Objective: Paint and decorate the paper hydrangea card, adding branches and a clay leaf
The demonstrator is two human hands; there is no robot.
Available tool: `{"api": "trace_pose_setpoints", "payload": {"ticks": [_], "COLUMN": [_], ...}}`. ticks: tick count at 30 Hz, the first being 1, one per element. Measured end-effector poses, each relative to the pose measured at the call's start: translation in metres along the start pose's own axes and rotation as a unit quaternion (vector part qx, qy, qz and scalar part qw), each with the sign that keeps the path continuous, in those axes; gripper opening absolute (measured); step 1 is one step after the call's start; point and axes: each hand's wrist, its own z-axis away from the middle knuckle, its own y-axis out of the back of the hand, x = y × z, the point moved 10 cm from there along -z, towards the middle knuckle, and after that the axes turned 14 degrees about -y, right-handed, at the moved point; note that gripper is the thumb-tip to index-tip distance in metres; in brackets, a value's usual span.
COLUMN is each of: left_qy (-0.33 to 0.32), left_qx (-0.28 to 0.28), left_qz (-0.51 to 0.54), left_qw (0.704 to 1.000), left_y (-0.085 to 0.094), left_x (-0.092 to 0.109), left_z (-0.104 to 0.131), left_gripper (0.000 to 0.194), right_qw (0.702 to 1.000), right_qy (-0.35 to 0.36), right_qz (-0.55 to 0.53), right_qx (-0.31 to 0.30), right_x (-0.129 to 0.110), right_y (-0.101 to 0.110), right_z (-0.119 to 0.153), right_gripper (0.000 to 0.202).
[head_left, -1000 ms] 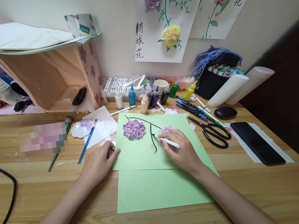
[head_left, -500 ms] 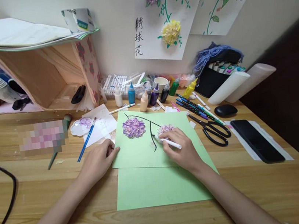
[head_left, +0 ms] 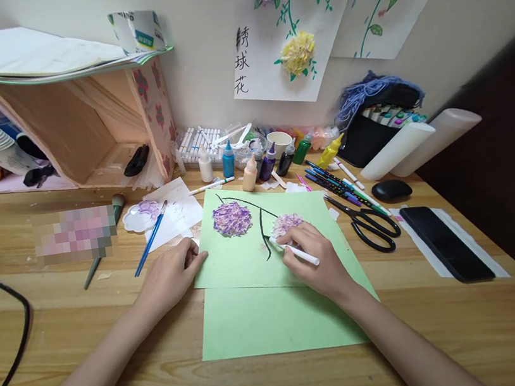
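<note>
My right hand point(head_left: 311, 252) is closed around a white marker point(head_left: 302, 254), its tip at the curved black stem line on a light green sheet point(head_left: 233, 263). Beside those fingers is a pale pink-purple textured flower point(head_left: 285, 222), partly covered by the hand. A fuller purple textured flower point(head_left: 232, 219) sits left of the stem, under a black branch line. My left hand point(head_left: 175, 271) rests at the sheet's left edge, thumb stretched onto the paper and fingers loosely curled, holding nothing. A second green sheet point(head_left: 276, 327) lies beneath the first, nearer to me.
Black scissors point(head_left: 372, 228), a phone point(head_left: 446, 243) and a mouse point(head_left: 391, 190) lie to the right. Several paint bottles point(head_left: 267, 163) stand behind the sheet. Leftward are a blue brush point(head_left: 151, 240), a palette point(head_left: 139, 217) and a black cable point(head_left: 25, 315). Flower pictures point(head_left: 286, 55) hang on the wall.
The marker tip has shifted slightly, and a short black side stroke shows at the stem beside it. My left hand stays at the sheet's edge. The whole view has moved a little.
</note>
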Motion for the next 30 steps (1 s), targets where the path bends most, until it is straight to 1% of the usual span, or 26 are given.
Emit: {"api": "trace_pose_setpoints", "payload": {"ticks": [3, 7, 9, 14, 22, 30], "left_qy": [0.000, -0.001, -0.003, -0.011, -0.008, -0.005], "left_qx": [-0.001, 0.001, 0.004, 0.011, 0.003, -0.003], "left_qz": [-0.006, -0.015, -0.014, -0.010, -0.011, -0.013], "left_qw": [1.000, 1.000, 1.000, 1.000, 1.000, 1.000], "left_y": [0.001, 0.002, 0.003, 0.003, 0.002, 0.001], "left_x": [0.001, 0.002, 0.002, 0.004, 0.003, 0.002], "left_z": [0.000, 0.000, 0.000, 0.000, 0.000, 0.000], "left_gripper": [0.026, 0.026, 0.026, 0.027, 0.026, 0.026], "right_qw": [1.000, 1.000, 1.000, 0.999, 0.999, 0.998], "right_qy": [0.003, -0.003, -0.003, 0.003, 0.003, 0.001], "right_qz": [-0.003, -0.019, -0.006, 0.045, 0.055, 0.058], "right_qx": [0.002, 0.019, 0.022, 0.017, 0.003, 0.006], "right_x": [-0.001, 0.000, 0.000, 0.000, 0.001, 0.002], "right_y": [0.001, 0.005, 0.003, -0.004, -0.009, -0.008], "right_z": [0.002, 0.004, 0.004, 0.002, 0.003, 0.002], "right_gripper": [0.012, 0.013, 0.015, 0.015, 0.014, 0.013]}}
